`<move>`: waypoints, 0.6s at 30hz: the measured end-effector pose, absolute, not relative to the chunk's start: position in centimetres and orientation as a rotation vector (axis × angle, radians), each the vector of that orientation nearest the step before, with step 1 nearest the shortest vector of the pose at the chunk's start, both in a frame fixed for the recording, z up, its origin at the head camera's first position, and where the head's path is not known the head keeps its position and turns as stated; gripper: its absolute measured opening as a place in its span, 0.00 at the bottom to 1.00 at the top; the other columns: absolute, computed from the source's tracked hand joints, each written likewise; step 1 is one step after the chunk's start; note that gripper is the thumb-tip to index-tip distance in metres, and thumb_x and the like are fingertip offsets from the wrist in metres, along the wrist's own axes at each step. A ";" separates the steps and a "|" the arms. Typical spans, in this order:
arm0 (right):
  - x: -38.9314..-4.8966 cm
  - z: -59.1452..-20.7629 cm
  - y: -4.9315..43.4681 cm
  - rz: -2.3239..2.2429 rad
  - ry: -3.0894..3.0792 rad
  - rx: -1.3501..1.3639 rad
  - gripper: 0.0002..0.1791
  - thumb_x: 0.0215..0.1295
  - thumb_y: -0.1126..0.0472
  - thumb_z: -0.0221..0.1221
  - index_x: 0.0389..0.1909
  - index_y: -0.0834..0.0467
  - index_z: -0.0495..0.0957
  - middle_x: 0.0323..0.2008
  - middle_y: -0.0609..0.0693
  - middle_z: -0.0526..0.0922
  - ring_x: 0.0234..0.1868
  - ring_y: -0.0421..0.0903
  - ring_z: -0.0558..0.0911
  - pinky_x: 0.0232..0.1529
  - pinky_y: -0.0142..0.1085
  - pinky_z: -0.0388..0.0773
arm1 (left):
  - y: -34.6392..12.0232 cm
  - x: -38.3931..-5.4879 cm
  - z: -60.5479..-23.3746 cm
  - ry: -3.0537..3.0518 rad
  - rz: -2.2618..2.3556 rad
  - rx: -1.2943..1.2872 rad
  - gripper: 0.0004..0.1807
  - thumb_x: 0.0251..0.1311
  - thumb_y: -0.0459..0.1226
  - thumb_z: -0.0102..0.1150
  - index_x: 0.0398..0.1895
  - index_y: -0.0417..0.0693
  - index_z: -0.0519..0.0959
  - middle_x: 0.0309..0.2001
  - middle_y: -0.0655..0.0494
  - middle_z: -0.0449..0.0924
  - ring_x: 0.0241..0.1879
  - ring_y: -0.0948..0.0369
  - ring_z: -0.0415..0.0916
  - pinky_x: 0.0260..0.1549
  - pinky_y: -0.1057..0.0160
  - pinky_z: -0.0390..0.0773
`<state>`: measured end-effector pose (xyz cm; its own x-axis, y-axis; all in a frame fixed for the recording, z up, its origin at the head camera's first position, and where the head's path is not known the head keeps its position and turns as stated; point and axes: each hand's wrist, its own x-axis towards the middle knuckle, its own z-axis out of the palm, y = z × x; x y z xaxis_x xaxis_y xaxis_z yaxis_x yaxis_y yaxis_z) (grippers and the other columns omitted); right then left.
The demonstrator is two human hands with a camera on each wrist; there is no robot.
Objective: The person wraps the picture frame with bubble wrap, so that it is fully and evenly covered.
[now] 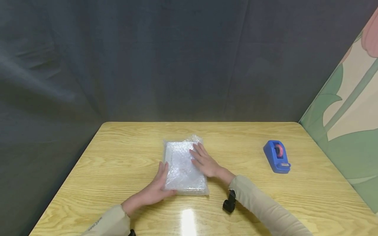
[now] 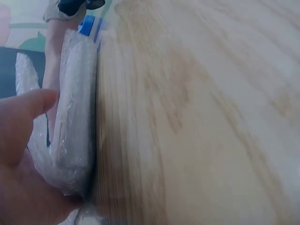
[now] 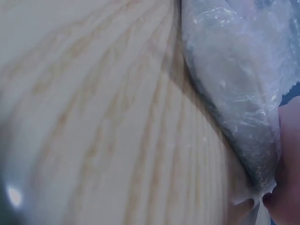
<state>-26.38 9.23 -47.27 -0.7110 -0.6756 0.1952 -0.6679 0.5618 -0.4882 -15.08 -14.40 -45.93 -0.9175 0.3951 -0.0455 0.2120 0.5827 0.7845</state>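
Note:
A flat rectangular package in clear bubble wrap lies on the table. The left hand lies against its near left corner, fingers along the left side and thumb by the near edge. In the left wrist view that thumb stands out in front of the bubble-wrapped package. Across the top, the right hand rests with spread, fairly straight fingers near the right edge. The right wrist view catches only part of the right hand, beside the crinkled bubble wrap.
To the right stands a blue tape dispenser with a reddish roll. Both sleeves are beige, and a black device hangs at the right wrist. A dark curtain backs the wooden table; a flower-patterned surface borders its right side.

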 end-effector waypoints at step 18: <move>-26.4 -46.7 9.0 -0.688 2.740 -1.061 0.55 0.48 0.33 0.58 0.69 0.61 0.48 0.71 0.57 0.35 0.69 0.53 0.29 0.66 0.55 0.39 | -10.2 -15.0 -44.5 2.974 0.432 0.462 0.70 0.27 0.60 0.71 0.65 0.23 0.45 0.68 0.30 0.29 0.66 0.37 0.25 0.64 0.47 0.47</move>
